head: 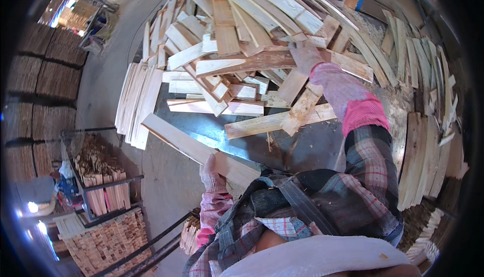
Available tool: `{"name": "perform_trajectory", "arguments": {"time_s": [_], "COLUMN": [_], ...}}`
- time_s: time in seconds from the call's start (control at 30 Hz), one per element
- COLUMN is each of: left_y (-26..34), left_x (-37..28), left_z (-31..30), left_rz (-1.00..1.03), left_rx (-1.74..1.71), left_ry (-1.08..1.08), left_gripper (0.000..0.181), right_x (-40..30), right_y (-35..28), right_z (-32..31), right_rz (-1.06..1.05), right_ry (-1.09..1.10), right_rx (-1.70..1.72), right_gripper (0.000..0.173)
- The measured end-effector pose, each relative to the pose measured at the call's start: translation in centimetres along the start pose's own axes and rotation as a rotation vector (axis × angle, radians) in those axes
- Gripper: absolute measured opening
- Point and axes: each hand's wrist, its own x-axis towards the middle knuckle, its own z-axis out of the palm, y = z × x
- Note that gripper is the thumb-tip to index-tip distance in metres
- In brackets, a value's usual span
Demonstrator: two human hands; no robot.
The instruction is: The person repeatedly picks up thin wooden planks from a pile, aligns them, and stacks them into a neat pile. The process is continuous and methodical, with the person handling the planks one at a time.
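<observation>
My left hand (pixel 212 175), in a pale knit glove with a pink cuff, grips a long planed wooden board (pixel 196 146). The board slants from the lower middle up to the left, its near end against my plaid shirt. My right hand (pixel 307 57), gloved alike, is stretched out over a heap of loose boards (pixel 223 16). It rests at a rough board with a brown-stained face (pixel 261 62); its fingertips are hidden, so a grip cannot be confirmed. Below that hand, a short rough board (pixel 302 110) lies across a longer board (pixel 249 124).
A dark metal tabletop (pixel 189 127) carries the heap. Evenly stacked boards (pixel 138 103) stand at its left edge. A metal-framed rack (pixel 109 182) holds wood pieces at lower left, by stacked blocks (pixel 109 243). Bundled wood (pixel 26 76) lines the far left. More slats (pixel 423 156) lie right.
</observation>
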Motion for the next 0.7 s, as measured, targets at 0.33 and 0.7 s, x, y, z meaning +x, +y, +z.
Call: {"name": "perform_trajectory", "arguments": {"time_s": [0.33, 0.7], "left_y": [1.2, 0.9], "left_x": [-2.3, 2.7], "left_z": [-3.6, -0.7], "left_rz": [0.005, -0.050], "left_rx": [0.076, 0.061], "left_ry": [0.029, -0.310], "left_gripper": [0.039, 0.042], "right_x": [-6.9, -14.1], "right_y": [-1.3, -8.0], "right_z": [-3.6, -0.8], "right_rz": [0.026, 0.124], "right_ry": [-0.218, -0.020], "right_rx": [0.123, 0.194], "right_gripper": [0.054, 0.063]}}
